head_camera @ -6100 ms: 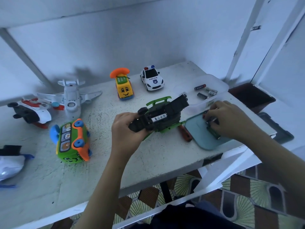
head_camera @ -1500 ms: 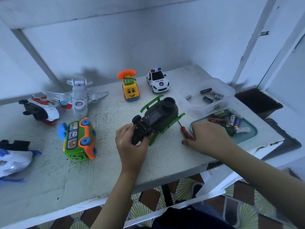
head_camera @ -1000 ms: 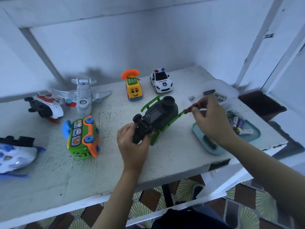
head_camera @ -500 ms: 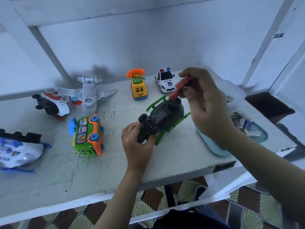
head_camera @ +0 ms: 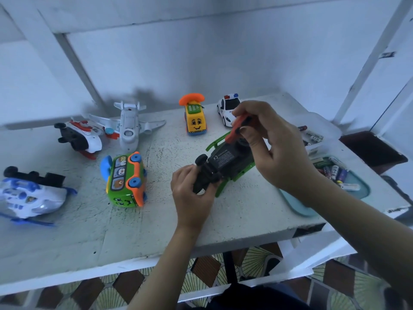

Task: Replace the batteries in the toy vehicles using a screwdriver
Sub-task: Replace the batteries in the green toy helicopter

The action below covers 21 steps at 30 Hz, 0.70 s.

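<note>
A black and green toy vehicle [head_camera: 223,159] lies upside down in the middle of the white table [head_camera: 134,224], its labelled underside facing up. My left hand [head_camera: 192,195] grips its near end by the wheels. My right hand [head_camera: 266,142] holds a red-handled screwdriver [head_camera: 237,128] tilted down, its tip at the far part of the underside; the tip itself is hidden. Loose batteries [head_camera: 333,171] lie in a teal tray [head_camera: 359,193] at the right.
Other toys stand around: a green-orange bus [head_camera: 125,180], a yellow phone car [head_camera: 194,118], a police car [head_camera: 228,109], a white plane [head_camera: 128,126], a red-white helicopter [head_camera: 78,136] and a blue-white toy [head_camera: 29,195]. A clear box [head_camera: 321,137] holds more batteries.
My right hand left the teal tray, picked the screwdriver up off the table and brought it over the vehicle's underside, lowering it slightly in the last half second. My left hand kept its grip throughout.
</note>
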Available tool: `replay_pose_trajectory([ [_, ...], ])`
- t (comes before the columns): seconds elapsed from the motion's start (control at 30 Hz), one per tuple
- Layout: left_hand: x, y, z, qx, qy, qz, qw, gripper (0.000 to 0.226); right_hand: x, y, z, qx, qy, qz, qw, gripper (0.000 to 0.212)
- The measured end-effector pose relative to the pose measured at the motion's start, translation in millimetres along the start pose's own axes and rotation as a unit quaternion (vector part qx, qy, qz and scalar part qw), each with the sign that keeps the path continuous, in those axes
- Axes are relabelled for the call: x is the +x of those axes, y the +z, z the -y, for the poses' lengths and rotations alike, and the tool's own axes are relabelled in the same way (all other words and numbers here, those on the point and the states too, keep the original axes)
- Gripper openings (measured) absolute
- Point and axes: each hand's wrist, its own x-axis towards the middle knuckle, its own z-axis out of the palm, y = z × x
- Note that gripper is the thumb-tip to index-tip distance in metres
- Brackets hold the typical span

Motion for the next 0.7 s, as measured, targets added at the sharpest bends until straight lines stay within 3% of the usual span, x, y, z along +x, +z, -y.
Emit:
replay_pose_trajectory([
  [0.7,-0.9,0.6,3.7,-0.006,0.003,0.0,1.0,0.041,9.2,4.0,3.2,-0.003,-0.026,0.051,0.998,0.026],
])
